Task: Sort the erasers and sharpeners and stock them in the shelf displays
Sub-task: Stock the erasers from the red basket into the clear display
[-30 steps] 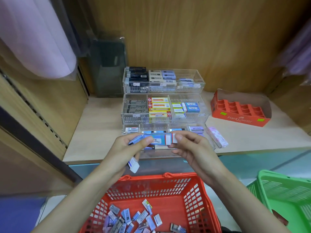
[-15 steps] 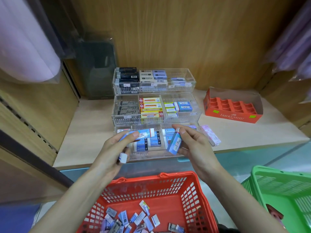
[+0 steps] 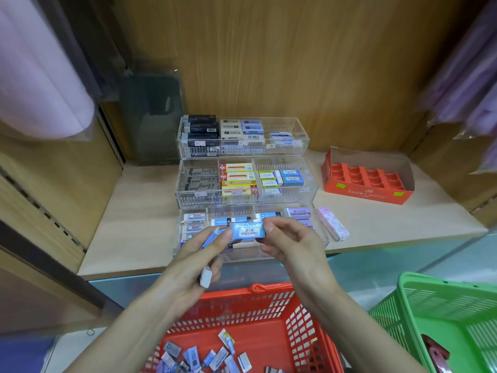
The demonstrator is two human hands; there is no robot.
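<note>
At the centre of the frame I see a blue eraser [image 3: 248, 230], just above the front tier of the clear display [image 3: 321, 239]. The right hand [image 3: 293, 243] pinches its right end. The left hand [image 3: 199, 254] holds its left end while curled round spare erasers [image 3: 206, 277]. I judge it light and firm, with a slick paper sleeve, so the short ends give the surest hold. The hands cover the front slots, and I cannot count the spares. The stock in the red basket [image 3: 309, 319] is too blurred to read.
</note>
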